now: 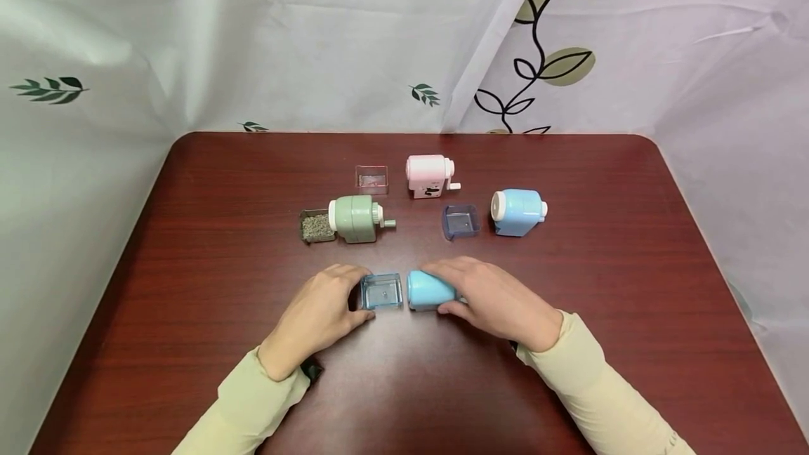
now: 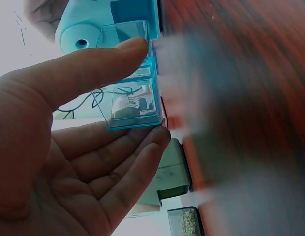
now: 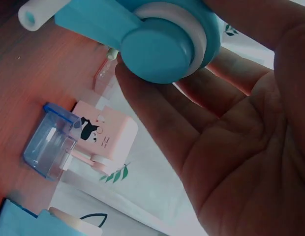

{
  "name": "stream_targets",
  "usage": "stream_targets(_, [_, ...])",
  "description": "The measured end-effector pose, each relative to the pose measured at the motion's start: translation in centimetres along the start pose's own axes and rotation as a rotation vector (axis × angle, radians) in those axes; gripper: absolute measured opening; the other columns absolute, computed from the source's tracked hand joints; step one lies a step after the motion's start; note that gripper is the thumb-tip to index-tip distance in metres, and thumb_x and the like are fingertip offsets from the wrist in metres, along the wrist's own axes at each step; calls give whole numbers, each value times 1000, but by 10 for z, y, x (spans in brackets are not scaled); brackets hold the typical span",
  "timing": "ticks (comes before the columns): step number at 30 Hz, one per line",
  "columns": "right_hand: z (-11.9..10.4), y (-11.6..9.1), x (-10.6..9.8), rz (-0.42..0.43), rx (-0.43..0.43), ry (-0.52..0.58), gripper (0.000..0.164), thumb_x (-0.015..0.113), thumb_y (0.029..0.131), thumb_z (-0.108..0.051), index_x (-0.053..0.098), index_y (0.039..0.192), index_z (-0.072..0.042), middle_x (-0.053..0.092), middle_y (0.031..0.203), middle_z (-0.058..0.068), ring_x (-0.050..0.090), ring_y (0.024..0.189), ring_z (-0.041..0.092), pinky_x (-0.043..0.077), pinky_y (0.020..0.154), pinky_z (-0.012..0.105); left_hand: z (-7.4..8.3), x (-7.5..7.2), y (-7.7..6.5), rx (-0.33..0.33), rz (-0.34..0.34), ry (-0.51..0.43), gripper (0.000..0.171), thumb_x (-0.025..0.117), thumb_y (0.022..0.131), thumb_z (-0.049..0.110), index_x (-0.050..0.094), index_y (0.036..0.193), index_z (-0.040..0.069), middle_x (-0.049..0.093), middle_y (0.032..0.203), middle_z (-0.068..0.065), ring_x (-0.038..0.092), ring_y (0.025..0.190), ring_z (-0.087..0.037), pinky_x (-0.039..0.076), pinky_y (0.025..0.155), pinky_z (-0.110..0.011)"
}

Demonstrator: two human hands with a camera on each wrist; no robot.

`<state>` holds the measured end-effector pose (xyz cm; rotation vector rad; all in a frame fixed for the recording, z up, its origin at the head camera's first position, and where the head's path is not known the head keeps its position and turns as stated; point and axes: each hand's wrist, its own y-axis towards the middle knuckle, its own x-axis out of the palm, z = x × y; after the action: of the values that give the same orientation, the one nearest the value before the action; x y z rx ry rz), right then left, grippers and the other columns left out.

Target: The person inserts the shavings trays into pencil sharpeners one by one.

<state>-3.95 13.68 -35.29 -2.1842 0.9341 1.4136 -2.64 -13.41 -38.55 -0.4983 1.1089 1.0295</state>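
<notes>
My left hand (image 1: pixel 319 311) pinches a clear blue shavings drawer (image 1: pixel 382 293) between thumb and fingertips, at the near middle of the table. The left wrist view shows the thumb on one wall of this drawer (image 2: pixel 135 105) and the fingers at the opposite side. A narrow gap to its right stands a turquoise pencil sharpener (image 1: pixel 431 290), gripped by my right hand (image 1: pixel 493 297) from the right. In the right wrist view the crank of this sharpener (image 3: pixel 155 51) faces the palm, with fingers along its far side.
Behind the hands stand a green sharpener (image 1: pixel 357 220) beside a drawer (image 1: pixel 302 225) of shavings, a pink sharpener (image 1: pixel 425 173) with a pinkish clear drawer (image 1: pixel 371 189) to its left, and a light blue sharpener (image 1: pixel 520 213) with a bluish drawer (image 1: pixel 461 222) to its left.
</notes>
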Motion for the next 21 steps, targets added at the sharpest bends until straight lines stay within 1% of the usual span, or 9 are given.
stream_targets(6, [5, -5, 1, 29, 14, 47, 55, 74, 80, -28, 54, 130, -14, 56, 122, -8, 50, 111, 10, 42, 95, 32, 3, 2, 3, 8, -8, 4, 47, 82, 63, 23, 68, 103, 4, 66, 102, -3, 58, 95, -16, 49, 80, -35])
stream_targets(13, [8, -7, 1, 39, 23, 41, 53, 75, 79, -29, 56, 126, -14, 58, 117, -8, 52, 105, 8, 44, 91, 30, 5, 6, 5, 17, -29, 6, 45, 81, 63, 21, 68, 102, 4, 66, 101, -3, 58, 92, -15, 49, 77, -33])
stream_targets(21, [8, -7, 2, 35, 23, 59, 51, 76, 78, -28, 57, 124, -16, 58, 112, -9, 53, 98, 5, 46, 86, 29, 10, 13, 11, 40, -48, -12, 41, 80, 63, 19, 67, 100, 7, 66, 98, 0, 57, 92, -13, 49, 79, -32])
